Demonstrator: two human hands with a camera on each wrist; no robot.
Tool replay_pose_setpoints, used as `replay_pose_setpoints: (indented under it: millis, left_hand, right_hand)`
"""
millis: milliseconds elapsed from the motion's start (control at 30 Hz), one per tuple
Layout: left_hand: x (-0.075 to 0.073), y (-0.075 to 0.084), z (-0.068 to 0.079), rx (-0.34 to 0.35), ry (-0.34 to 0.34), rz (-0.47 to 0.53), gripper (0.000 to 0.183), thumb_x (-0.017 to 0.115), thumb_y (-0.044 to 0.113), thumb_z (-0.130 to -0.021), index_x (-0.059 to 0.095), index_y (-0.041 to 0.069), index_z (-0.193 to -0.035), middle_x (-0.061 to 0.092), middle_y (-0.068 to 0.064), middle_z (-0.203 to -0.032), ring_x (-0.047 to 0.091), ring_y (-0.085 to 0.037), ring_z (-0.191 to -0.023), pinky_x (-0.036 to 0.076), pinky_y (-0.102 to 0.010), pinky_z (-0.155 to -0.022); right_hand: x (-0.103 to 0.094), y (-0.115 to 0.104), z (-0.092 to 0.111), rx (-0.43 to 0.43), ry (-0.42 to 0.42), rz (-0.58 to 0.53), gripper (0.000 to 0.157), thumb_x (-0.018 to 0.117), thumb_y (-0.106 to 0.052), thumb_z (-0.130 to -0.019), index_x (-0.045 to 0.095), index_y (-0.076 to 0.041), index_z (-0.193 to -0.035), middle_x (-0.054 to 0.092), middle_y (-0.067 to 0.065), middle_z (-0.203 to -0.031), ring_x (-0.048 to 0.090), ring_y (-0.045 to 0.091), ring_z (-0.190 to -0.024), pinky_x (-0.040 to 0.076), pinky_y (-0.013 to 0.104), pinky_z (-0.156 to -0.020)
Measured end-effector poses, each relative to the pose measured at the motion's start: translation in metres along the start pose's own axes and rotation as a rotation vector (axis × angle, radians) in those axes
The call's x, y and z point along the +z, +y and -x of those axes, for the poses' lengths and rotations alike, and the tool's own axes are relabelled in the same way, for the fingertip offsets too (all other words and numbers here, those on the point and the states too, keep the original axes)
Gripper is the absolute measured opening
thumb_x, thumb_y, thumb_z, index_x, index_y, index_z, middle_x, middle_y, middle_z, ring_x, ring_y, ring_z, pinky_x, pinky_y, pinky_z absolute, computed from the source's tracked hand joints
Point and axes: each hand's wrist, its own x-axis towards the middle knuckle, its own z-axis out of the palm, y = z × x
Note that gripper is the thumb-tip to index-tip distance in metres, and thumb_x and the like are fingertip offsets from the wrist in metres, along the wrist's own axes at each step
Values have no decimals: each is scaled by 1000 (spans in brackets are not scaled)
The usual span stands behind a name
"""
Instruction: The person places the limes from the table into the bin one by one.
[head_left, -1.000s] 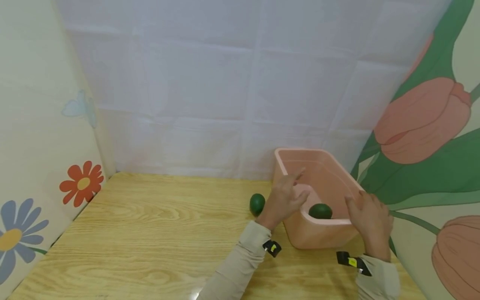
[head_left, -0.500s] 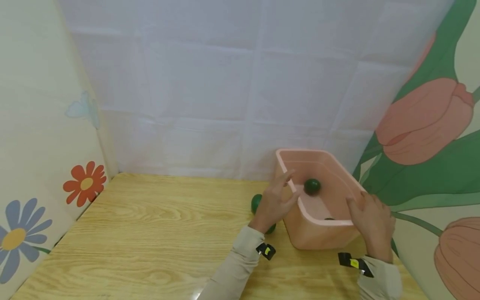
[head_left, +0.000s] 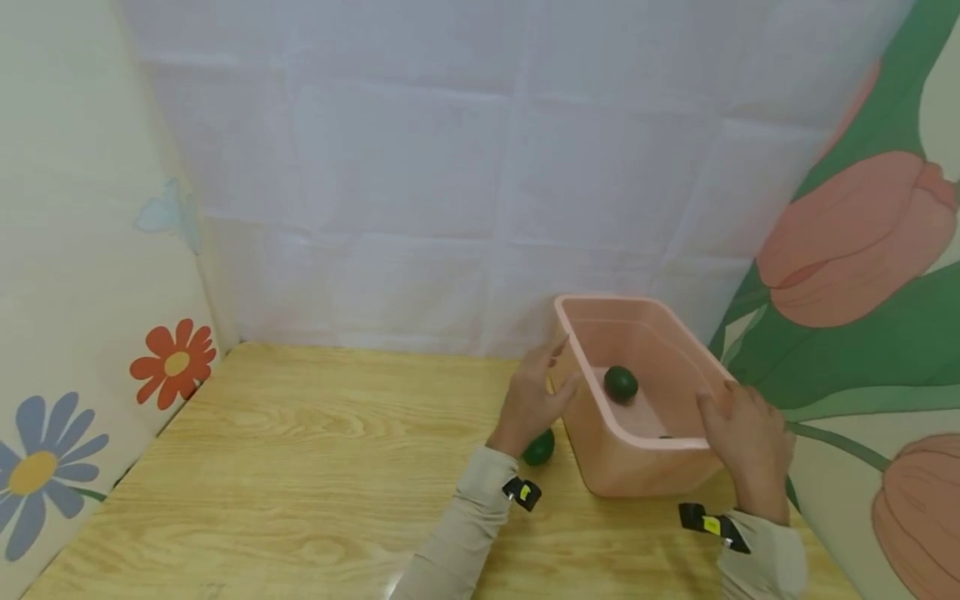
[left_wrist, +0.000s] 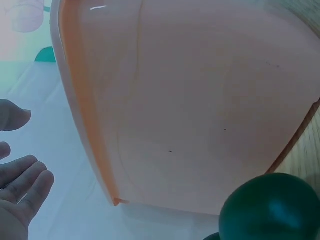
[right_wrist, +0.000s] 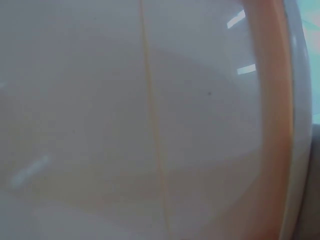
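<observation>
A pink plastic bin (head_left: 637, 471) stands at the right of the table. Over its right rim lies my right hand (head_left: 750, 450), gripping with the thumb on the inner side. My left hand (head_left: 528, 404) is beside the bin's left wall, fingers spread and nothing in them. Inside the bin lies a smooth dark green avocado-like fruit (head_left: 621, 385); a sliver of another shows behind the near rim. A similar green fruit (head_left: 539, 448) sits on the table by my left wrist. The left wrist view has a glossy green fruit (left_wrist: 270, 212) close to the bin's outer wall (left_wrist: 200, 110), with part of another behind.
The wood-grain table (head_left: 337, 467) extends left of the bin. A white cloth (head_left: 375, 167) hangs behind, and a tulip-printed panel (head_left: 862, 250) stands close on the right. A flower-printed panel (head_left: 60, 292) borders the left side.
My left hand has drawn back leftward from over the bin to outside its left wall. A green fruit now shows midway along the bin floor. My right hand stays on the rim.
</observation>
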Motion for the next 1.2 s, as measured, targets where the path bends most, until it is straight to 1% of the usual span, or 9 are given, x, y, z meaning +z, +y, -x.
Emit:
replay_pose_setpoints:
  millis: [100, 200, 500, 733, 867, 1000, 1100, 1200]
  left_hand:
    - [-1, -2, 0, 6, 8, -13, 53, 73, 8, -89, 54, -5, -136, 65, -22, -118, 64, -31, -100, 53, -30, -90]
    - [-3, -5, 0, -5, 11, -19, 53, 73, 10, -89, 54, -5, -137, 65, -20, -119, 64, -30, -100, 54, -31, -89]
    - [-7, -10, 3, -63, -20, -29, 55, 72, 11, -91, 51, -5, -139, 65, -20, -122, 64, -31, -103, 54, -35, -91]
    - [-11, -10, 5, -106, -50, -54, 55, 71, 14, -92, 50, -5, -140, 61, -21, -131, 62, -30, -106, 54, -35, -90]
    - [-13, -13, 5, -147, -82, -61, 57, 70, 16, -94, 48, -4, -142, 58, -21, -135, 61, -32, -109, 53, -36, -91]
    - [-14, -19, 7, -222, -121, -62, 61, 70, 19, -94, 45, -2, -145, 55, -20, -139, 59, -33, -117, 52, -40, -95]
    - [-15, -23, 9, -276, -151, -78, 65, 70, 24, -95, 42, 0, -149, 53, -19, -143, 55, -33, -125, 48, -43, -102]
    - [-16, -26, 10, -303, -178, -87, 67, 68, 27, -96, 39, 0, -150, 49, -19, -147, 49, -35, -132, 42, -45, -108]
  right_hand:
    - [-1, -1, 0, 4, -5, 2, 71, 34, -48, -105, 37, 10, -144, 38, 39, -140, 35, 64, -118, 30, 74, -86]
    - [-1, -1, 0, 4, -9, -3, 72, 33, -49, -105, 36, 10, -145, 37, 39, -141, 34, 65, -119, 30, 74, -86]
    - [0, -3, 0, 6, -14, -7, 73, 32, -50, -105, 36, 10, -146, 36, 39, -141, 33, 65, -119, 29, 75, -87]
    - [0, 0, 1, -10, 5, 9, 71, 34, -49, -104, 38, 10, -144, 40, 39, -139, 37, 65, -116, 31, 74, -84]
    - [-2, 2, 1, -13, 10, 11, 72, 34, -49, -104, 38, 10, -144, 40, 39, -137, 37, 65, -114, 32, 74, -83]
    - [-3, 3, 1, -10, 15, 13, 72, 35, -49, -104, 39, 11, -143, 41, 39, -137, 38, 65, -113, 32, 74, -83]
    - [-3, 3, 1, -6, 7, 12, 72, 34, -50, -104, 38, 10, -144, 40, 39, -138, 37, 65, -115, 31, 74, -84]
    - [-2, 4, 2, -2, -3, 11, 73, 32, -50, -104, 37, 10, -145, 38, 39, -140, 35, 65, -116, 30, 75, -85]
